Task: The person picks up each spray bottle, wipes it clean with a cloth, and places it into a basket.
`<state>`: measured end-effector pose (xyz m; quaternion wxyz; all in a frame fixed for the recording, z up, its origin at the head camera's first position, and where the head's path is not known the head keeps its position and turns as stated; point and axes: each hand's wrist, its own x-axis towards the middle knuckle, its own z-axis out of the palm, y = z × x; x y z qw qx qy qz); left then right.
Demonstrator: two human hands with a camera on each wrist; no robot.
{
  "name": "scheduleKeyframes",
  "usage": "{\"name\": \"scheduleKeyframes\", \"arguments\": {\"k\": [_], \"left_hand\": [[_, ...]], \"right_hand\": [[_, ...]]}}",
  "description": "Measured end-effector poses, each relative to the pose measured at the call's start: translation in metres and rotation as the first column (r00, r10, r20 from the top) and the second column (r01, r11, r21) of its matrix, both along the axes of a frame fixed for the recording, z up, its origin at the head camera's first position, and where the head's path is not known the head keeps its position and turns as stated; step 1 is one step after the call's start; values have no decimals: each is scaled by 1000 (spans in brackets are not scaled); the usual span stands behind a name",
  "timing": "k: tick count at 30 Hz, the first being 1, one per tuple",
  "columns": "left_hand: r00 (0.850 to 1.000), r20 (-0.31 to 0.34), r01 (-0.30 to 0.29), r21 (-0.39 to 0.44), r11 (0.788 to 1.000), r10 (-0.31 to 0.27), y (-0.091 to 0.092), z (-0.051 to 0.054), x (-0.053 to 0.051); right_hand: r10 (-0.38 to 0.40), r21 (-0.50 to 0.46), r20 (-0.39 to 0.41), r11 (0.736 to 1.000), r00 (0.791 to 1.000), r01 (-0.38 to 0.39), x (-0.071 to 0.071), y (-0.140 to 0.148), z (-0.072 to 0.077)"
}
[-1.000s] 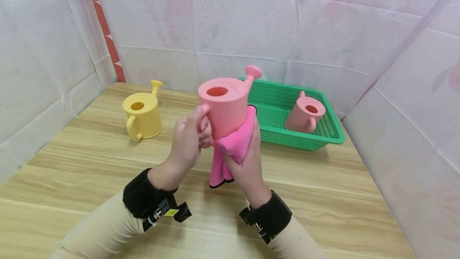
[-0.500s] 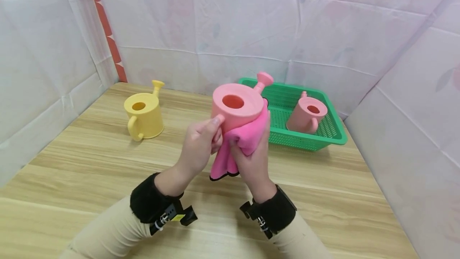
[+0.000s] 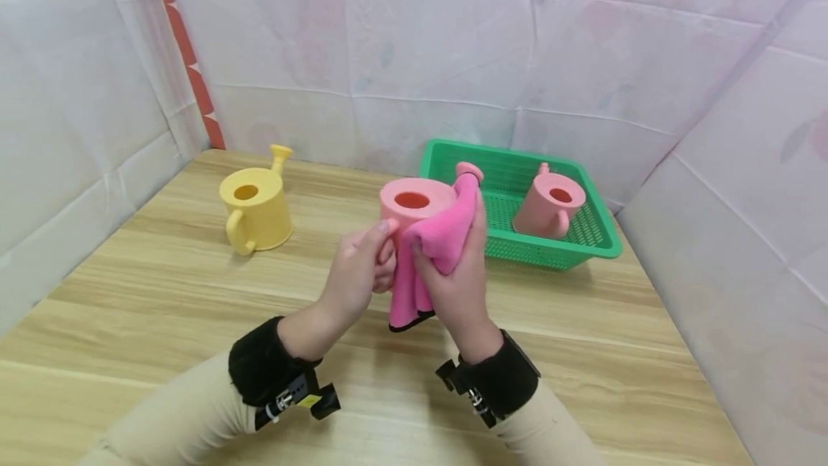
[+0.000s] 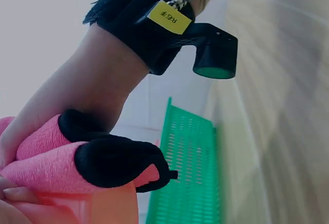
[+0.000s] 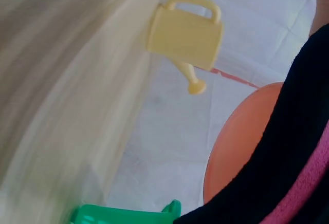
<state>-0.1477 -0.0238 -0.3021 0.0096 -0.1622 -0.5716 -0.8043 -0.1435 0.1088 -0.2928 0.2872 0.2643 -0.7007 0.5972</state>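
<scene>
With curled fingers, the left hand point(image 3: 354, 263) grips a pink watering can point(image 3: 435, 191), partly hidden by the cloth point(image 3: 446, 232) the right hand point(image 3: 462, 293) holds.

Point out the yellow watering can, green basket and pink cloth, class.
Yellow watering can point(image 3: 264, 213), head view: side of its body.
Green basket point(image 3: 527, 252), head view: front wall.
Pink cloth point(image 3: 446, 236), head view: bunched upper part.

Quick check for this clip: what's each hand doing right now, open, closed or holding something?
Left hand: closed, holding the pink watering can.
Right hand: closed, holding the pink cloth against the can.
</scene>
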Motion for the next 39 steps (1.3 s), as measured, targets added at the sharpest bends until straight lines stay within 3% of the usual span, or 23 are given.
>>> {"name": "scheduleKeyframes", "arguments": {"k": [5,9,17,27,31,32,35,39], "left_hand": [[990,140,-7,49,999,0,-3,-4,0],[981,196,-22,87,996,4,-6,-3,-3],[981,186,-76,106,991,56,-9,0,-3],[990,141,-25,127,992,7,-3,-10,3],[991,136,4,123,992,-21,-5,-18,7],[990,138,12,114,993,-28,-6,-21,8],[986,161,24,103,994,-40,-12,-30,10],[963,251,61,139,988,-95,-19,-41,12]], "right_hand": [[-56,116,4,992,998,55,3,-1,-7],[-84,204,-29,975,996,89,6,-2,-13],[-111,307,-42,944,993,118,13,-1,-24],[-72,217,-61,973,996,84,5,2,-6],[-73,197,-90,976,993,90,6,0,-7],[-72,195,-100,977,992,91,6,-1,-9],[-105,245,-116,961,988,131,2,2,-34],[-169,417,-161,882,972,222,1,9,-68]]}}
